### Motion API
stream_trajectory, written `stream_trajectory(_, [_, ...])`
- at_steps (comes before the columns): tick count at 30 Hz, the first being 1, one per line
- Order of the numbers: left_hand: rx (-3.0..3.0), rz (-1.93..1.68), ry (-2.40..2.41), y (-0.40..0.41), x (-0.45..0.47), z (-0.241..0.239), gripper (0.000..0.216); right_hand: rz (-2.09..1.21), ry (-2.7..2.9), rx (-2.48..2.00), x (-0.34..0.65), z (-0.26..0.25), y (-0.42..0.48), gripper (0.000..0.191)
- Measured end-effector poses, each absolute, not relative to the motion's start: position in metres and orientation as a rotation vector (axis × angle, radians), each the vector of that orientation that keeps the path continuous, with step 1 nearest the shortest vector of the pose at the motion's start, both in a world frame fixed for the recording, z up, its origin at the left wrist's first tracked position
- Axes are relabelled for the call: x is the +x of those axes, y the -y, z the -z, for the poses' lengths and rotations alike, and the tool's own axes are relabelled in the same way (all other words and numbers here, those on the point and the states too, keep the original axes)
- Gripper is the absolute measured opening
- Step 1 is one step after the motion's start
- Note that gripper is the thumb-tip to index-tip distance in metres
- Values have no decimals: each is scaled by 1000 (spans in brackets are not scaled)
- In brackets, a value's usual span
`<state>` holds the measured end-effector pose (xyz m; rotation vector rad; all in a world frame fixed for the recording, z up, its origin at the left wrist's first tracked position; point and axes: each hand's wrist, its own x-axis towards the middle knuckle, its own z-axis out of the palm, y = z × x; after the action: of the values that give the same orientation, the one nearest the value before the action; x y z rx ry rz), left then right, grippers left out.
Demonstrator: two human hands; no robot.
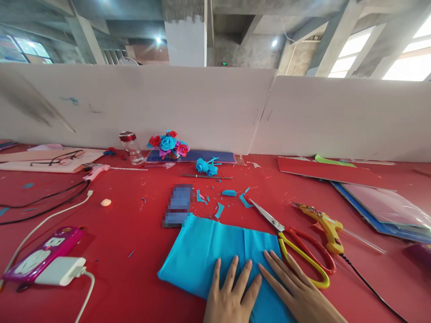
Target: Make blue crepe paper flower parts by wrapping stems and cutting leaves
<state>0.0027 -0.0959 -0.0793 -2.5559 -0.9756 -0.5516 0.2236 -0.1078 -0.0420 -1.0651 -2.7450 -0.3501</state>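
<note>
Near the front of the red desk (134,282), we rest both hands palm down on a bright blue sheet (215,244), which lies folded and lightly creased before us. Our left hand (232,294) is spread wide on it, the fingers apart, and our right hand (299,287) lies slantwise just beside, its fingers stretched out and closer together; neither one grips anything. Right by our right hand we see scissors (281,228) with one red and one yellow handle, the blades a little apart and pointing away from us. Farther right lies a yellow glue gun (332,229). Beyond the sheet we have blue scraps (219,210) scattered about, and a blurred dark rectangle (180,204) meets the sheet's far left corner. Toward the partition (202,107) stand a bunch of paper-like flowers (168,142) and a clear bottle (134,150) with a red lid
</note>
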Motion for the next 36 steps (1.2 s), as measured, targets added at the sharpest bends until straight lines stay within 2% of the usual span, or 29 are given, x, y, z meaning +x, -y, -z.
stream_trajectory(3, [-2411, 698, 1062, 105, 4, 90, 40, 447, 2750, -1060, 220, 45, 114, 83])
stream_trajectory(6, [-2244, 1003, 1086, 111, 9, 95, 25, 407, 2720, -1034, 220, 47, 119, 74])
stream_trajectory(10, [-2230, 1129, 922, 108, 9, 88, 15, 175, 2695, -975, 224, 40, 119, 63])
stream_trajectory(16, [-2449, 1178, 847, 94, -4, 69, 18, -275, 2492, -965, 223, 29, 115, 41])
stream_trajectory(19, [-2704, 1181, 877, 84, -15, 43, 26, -523, 2338, -1102, 222, 28, 112, 41])
stream_trajectory(22, [-2968, 939, 1200, 73, -26, 0, 27, -567, 2143, -1271, 217, 29, 105, 41])
stream_trajectory(25, [-2984, 748, 1513, 57, -34, -43, 19, -431, 1805, -1309, 206, 25, 94, 28])
stream_trajectory(28, [-2949, 727, 1718, 37, -38, -71, 30, -449, 1501, -1262, 192, 11, 85, 10])
stream_trajectory(33, [-3052, 856, 1866, 8, -43, -86, 43, -744, 1375, -1344, 179, -14, 76, 21])
stream_trajectory(36, [-3015, 802, 1828, -4, -44, -90, 43, -923, 1362, -1376, 178, -14, 71, 30])
